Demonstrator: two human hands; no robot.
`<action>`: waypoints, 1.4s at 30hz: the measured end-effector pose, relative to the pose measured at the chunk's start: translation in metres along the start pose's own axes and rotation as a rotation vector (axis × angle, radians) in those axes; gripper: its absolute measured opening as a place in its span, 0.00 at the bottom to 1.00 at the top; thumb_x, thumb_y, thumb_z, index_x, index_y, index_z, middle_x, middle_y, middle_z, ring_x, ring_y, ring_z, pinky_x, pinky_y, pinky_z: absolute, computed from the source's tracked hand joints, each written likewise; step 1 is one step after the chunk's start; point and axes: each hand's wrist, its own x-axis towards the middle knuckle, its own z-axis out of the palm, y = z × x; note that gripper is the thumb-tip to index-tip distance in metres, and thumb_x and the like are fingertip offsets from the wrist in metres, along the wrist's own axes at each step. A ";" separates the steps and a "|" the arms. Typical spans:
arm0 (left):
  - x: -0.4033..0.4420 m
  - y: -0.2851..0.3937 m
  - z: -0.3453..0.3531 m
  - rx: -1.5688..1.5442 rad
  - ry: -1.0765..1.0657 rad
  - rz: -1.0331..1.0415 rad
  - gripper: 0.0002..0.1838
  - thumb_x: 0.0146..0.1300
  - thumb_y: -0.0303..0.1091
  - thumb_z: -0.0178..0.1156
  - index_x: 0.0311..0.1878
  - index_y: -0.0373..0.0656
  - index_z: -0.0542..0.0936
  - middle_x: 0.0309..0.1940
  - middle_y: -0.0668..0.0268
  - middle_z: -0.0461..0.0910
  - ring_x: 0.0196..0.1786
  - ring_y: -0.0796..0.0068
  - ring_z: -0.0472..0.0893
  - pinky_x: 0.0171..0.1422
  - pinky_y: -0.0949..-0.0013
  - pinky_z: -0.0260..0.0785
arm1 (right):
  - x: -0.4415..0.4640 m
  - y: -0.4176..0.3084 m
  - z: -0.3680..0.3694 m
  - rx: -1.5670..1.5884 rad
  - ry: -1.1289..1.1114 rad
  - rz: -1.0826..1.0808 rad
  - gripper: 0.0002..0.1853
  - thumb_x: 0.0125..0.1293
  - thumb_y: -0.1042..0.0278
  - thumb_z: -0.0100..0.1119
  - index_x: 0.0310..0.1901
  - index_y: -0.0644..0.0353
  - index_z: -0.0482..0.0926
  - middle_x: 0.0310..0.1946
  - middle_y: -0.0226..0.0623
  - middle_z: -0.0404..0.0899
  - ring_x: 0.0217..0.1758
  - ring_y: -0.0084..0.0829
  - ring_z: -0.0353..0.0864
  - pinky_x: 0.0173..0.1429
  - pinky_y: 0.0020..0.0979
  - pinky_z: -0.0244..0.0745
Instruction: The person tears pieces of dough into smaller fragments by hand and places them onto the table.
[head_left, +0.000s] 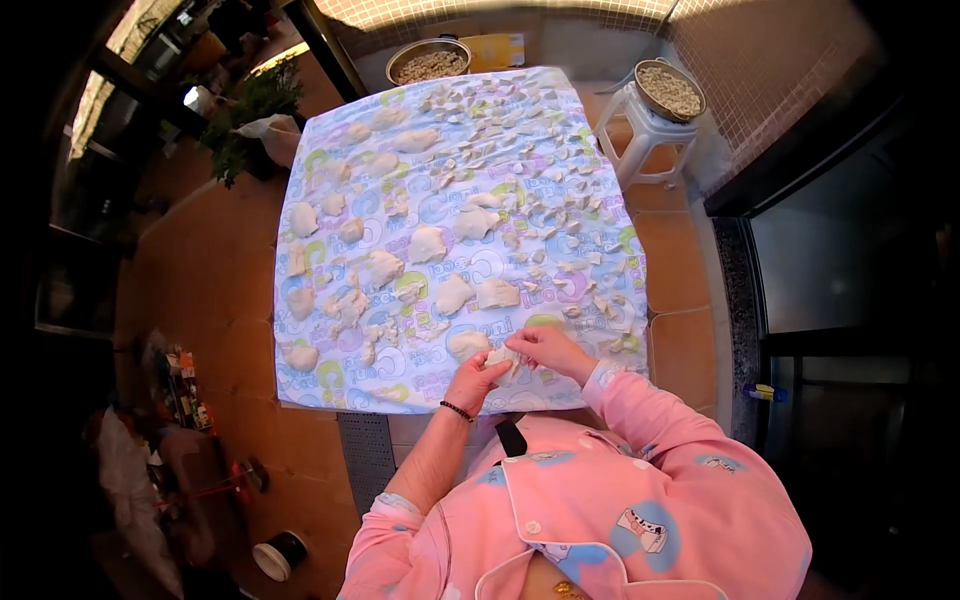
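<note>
Near the front edge of the patterned cloth, my left hand grips a pale, dough-like piece between thumb and fingers. My right hand pinches the upper right side of the same piece. Just beyond my left hand lies a rounded pale lump. Larger pale lumps, such as this one, are spread over the middle and left of the cloth. Small torn bits are scattered over its right and far side.
A round pan of small pale bits stands behind the cloth. Another round pan of bits rests on a white plastic stool at the far right. Potted greenery is at the far left, and a small bucket sits on the tiled floor.
</note>
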 end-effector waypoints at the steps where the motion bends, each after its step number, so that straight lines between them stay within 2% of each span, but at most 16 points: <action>1: 0.005 -0.004 -0.007 0.072 -0.009 -0.024 0.18 0.56 0.31 0.60 0.50 0.41 0.71 0.41 0.69 0.77 0.42 0.79 0.76 0.47 0.73 0.68 | -0.007 0.005 0.003 0.092 -0.103 0.040 0.10 0.57 0.62 0.60 0.33 0.61 0.77 0.20 0.25 0.72 0.21 0.14 0.69 0.26 0.18 0.66; 6: 0.004 -0.001 -0.007 0.211 -0.047 -0.115 0.19 0.54 0.29 0.61 0.49 0.37 0.71 0.41 0.66 0.76 0.44 0.77 0.76 0.50 0.71 0.69 | -0.019 0.026 0.011 0.390 -0.049 0.086 0.07 0.58 0.66 0.59 0.32 0.61 0.77 0.22 0.26 0.73 0.22 0.16 0.70 0.27 0.18 0.67; 9: 0.004 -0.002 -0.005 0.142 -0.071 -0.116 0.18 0.51 0.30 0.64 0.45 0.39 0.73 0.36 0.68 0.77 0.38 0.79 0.76 0.42 0.76 0.68 | -0.023 0.034 0.012 0.549 -0.040 0.132 0.06 0.58 0.67 0.59 0.31 0.61 0.77 0.22 0.27 0.73 0.22 0.17 0.70 0.28 0.18 0.68; 14: 0.007 -0.002 -0.008 0.122 -0.102 -0.171 0.21 0.53 0.27 0.60 0.51 0.38 0.68 0.43 0.64 0.75 0.45 0.76 0.75 0.51 0.70 0.67 | -0.029 0.036 0.010 0.652 -0.037 0.186 0.06 0.58 0.67 0.59 0.31 0.61 0.77 0.22 0.27 0.73 0.22 0.17 0.70 0.28 0.18 0.68; 17: 0.008 -0.001 -0.005 0.031 -0.100 -0.186 0.18 0.54 0.28 0.60 0.49 0.42 0.70 0.42 0.67 0.76 0.46 0.76 0.75 0.51 0.70 0.67 | -0.029 0.045 0.003 0.771 -0.028 0.185 0.06 0.59 0.68 0.57 0.30 0.61 0.77 0.21 0.26 0.73 0.23 0.17 0.71 0.29 0.18 0.69; 19: 0.009 0.001 -0.003 0.029 -0.083 -0.180 0.17 0.55 0.29 0.60 0.49 0.42 0.71 0.42 0.68 0.76 0.46 0.76 0.75 0.50 0.71 0.67 | -0.030 0.050 -0.012 0.613 0.227 0.136 0.08 0.58 0.67 0.58 0.30 0.63 0.77 0.22 0.28 0.73 0.24 0.17 0.71 0.30 0.18 0.70; 20: 0.009 0.002 -0.002 0.022 -0.059 -0.170 0.17 0.55 0.29 0.60 0.48 0.42 0.71 0.43 0.68 0.76 0.45 0.76 0.75 0.49 0.71 0.67 | -0.030 0.056 -0.022 0.614 0.231 0.135 0.08 0.58 0.67 0.58 0.30 0.63 0.77 0.22 0.28 0.73 0.24 0.17 0.71 0.30 0.18 0.70; 22: 0.011 0.000 -0.004 0.035 -0.044 -0.174 0.16 0.55 0.29 0.59 0.48 0.43 0.72 0.43 0.68 0.76 0.46 0.76 0.75 0.49 0.71 0.67 | -0.027 0.070 -0.043 -0.001 0.626 0.026 0.10 0.56 0.66 0.60 0.31 0.66 0.76 0.22 0.35 0.75 0.24 0.24 0.73 0.32 0.24 0.71; 23: 0.012 0.000 -0.005 0.047 -0.026 -0.178 0.16 0.56 0.30 0.59 0.48 0.43 0.72 0.43 0.69 0.76 0.46 0.76 0.75 0.49 0.71 0.67 | -0.025 0.076 -0.051 -0.001 0.626 0.026 0.10 0.56 0.66 0.60 0.31 0.66 0.76 0.22 0.35 0.75 0.24 0.24 0.73 0.32 0.24 0.71; 25: 0.012 -0.001 -0.003 0.024 -0.034 -0.172 0.15 0.57 0.30 0.59 0.48 0.43 0.72 0.43 0.69 0.76 0.46 0.76 0.75 0.48 0.71 0.67 | -0.021 0.083 -0.063 -0.410 0.866 -0.090 0.12 0.53 0.66 0.60 0.34 0.67 0.75 0.24 0.43 0.75 0.26 0.35 0.75 0.34 0.31 0.71; 31: 0.020 -0.007 -0.001 -0.046 -0.096 -0.178 0.15 0.57 0.29 0.58 0.48 0.43 0.72 0.42 0.68 0.76 0.44 0.76 0.75 0.47 0.70 0.67 | -0.018 0.072 -0.071 -0.791 0.921 -0.161 0.11 0.53 0.70 0.57 0.37 0.66 0.76 0.25 0.46 0.76 0.31 0.44 0.75 0.37 0.36 0.70; 35: 0.018 -0.004 0.009 -0.060 -0.063 -0.202 0.15 0.57 0.29 0.58 0.48 0.44 0.71 0.42 0.69 0.75 0.45 0.75 0.74 0.48 0.68 0.67 | -0.033 0.053 -0.059 -0.689 0.906 -0.254 0.10 0.54 0.70 0.58 0.37 0.66 0.75 0.27 0.42 0.76 0.29 0.35 0.75 0.34 0.33 0.70; 37: 0.015 0.000 0.018 -0.064 -0.080 -0.196 0.14 0.57 0.29 0.58 0.48 0.44 0.71 0.42 0.69 0.75 0.45 0.76 0.74 0.48 0.68 0.67 | -0.042 0.044 -0.043 -0.101 0.372 -0.096 0.14 0.55 0.66 0.60 0.40 0.64 0.75 0.27 0.38 0.75 0.25 0.28 0.74 0.31 0.30 0.71; 38: 0.014 0.001 0.020 -0.066 -0.101 -0.191 0.14 0.57 0.29 0.58 0.47 0.45 0.71 0.42 0.70 0.75 0.45 0.76 0.73 0.48 0.67 0.67 | -0.046 0.041 -0.032 -0.102 0.371 -0.097 0.14 0.55 0.66 0.60 0.40 0.64 0.75 0.27 0.38 0.75 0.25 0.28 0.74 0.31 0.30 0.71; 40: 0.016 0.000 0.020 -0.052 -0.120 -0.177 0.15 0.58 0.29 0.58 0.48 0.44 0.71 0.43 0.69 0.74 0.46 0.76 0.74 0.49 0.67 0.67 | -0.050 0.032 -0.013 0.106 0.246 -0.198 0.16 0.57 0.64 0.60 0.43 0.64 0.75 0.27 0.32 0.75 0.23 0.17 0.70 0.28 0.22 0.69; 42: 0.018 -0.003 0.018 -0.038 -0.138 -0.165 0.15 0.58 0.30 0.57 0.50 0.44 0.70 0.43 0.68 0.74 0.46 0.75 0.74 0.50 0.67 0.67 | -0.056 0.015 -0.005 0.075 0.241 -0.175 0.13 0.58 0.65 0.59 0.42 0.64 0.75 0.27 0.29 0.75 0.24 0.16 0.70 0.28 0.20 0.69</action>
